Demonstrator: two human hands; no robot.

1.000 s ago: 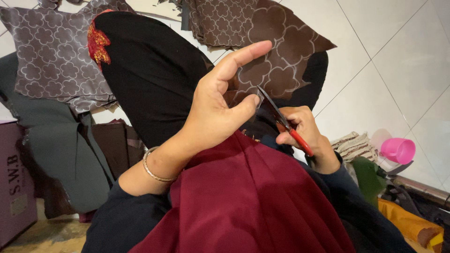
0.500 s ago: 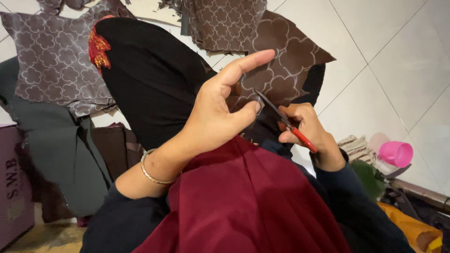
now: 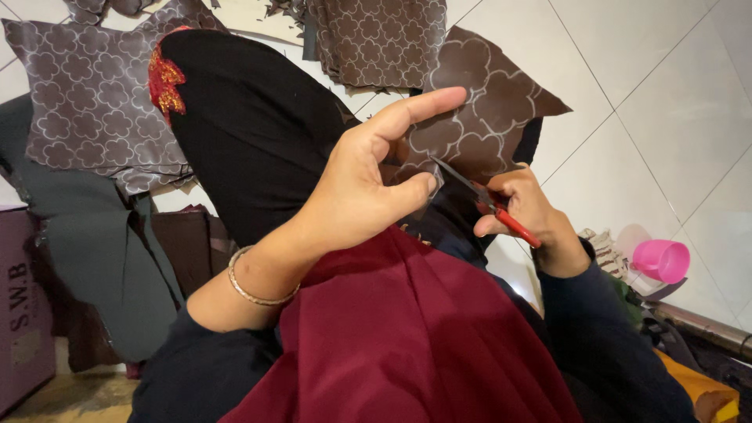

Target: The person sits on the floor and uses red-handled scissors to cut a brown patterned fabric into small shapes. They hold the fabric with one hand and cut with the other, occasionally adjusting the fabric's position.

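The left hand (image 3: 356, 192) pinches a brown leatherette piece (image 3: 486, 117) stamped with pale clover outlines, held up over the lap. The right hand (image 3: 525, 207) is wrapped around red-handled scissors (image 3: 482, 200), whose dark blades meet the piece's lower edge. A stack of matching patterned pieces (image 3: 384, 39) lies on the glossy white tiled floor (image 3: 666, 117).

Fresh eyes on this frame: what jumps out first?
Mid-frame, the left hand pinches a brown patterned piece while the right hand works red-handled scissors into its lower edge. More patterned pieces lie on the white tiled floor at upper left and top centre. A bright pink cup sits at the right edge, and dark red cloth fills the bottom of the view.
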